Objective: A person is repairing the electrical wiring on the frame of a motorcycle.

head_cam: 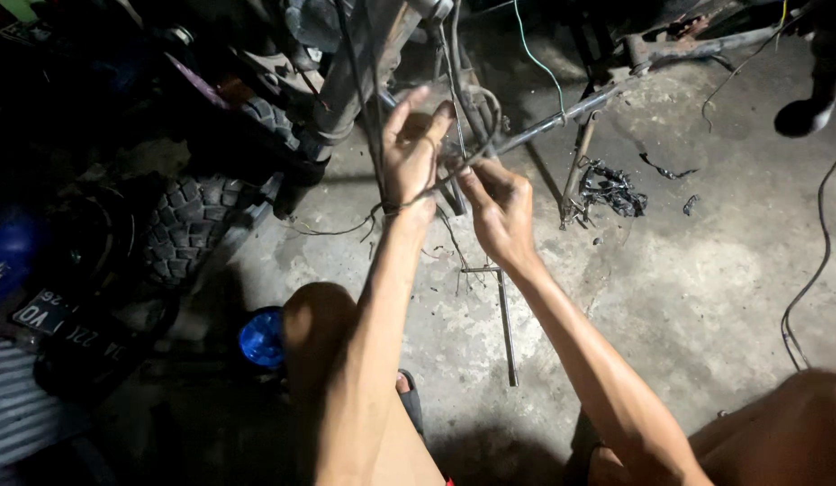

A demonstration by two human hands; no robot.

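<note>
While the person is crouching on the floor (688, 297), both hands are working at a bundle of dark wires (463, 135) that is hanging down from a metal frame (571, 112). The left hand (411, 148) is reaching up with its palm turned toward the wires. Its fingers (407, 108) are stretching upward and standing a little apart, and the thumb is touching the wires. One thin wire is running across the left wrist. The right hand (499, 211) is sitting just right of the left one and a little nearer. Its fingers are curling in, and the thumb and first finger are pinching one wire near the bundle. The wires are looping between the two hands, far from the person's knees.

A knobby tyre (188, 225) is lying to the left, in the dark. A blue cap (262, 337) is sitting on the floor beside the left knee. A T-shaped tool (505, 315) is lying on the floor under the hands. A pile of black scraps (611, 191) is sitting to the right of the hands, near a leaning stick.
</note>
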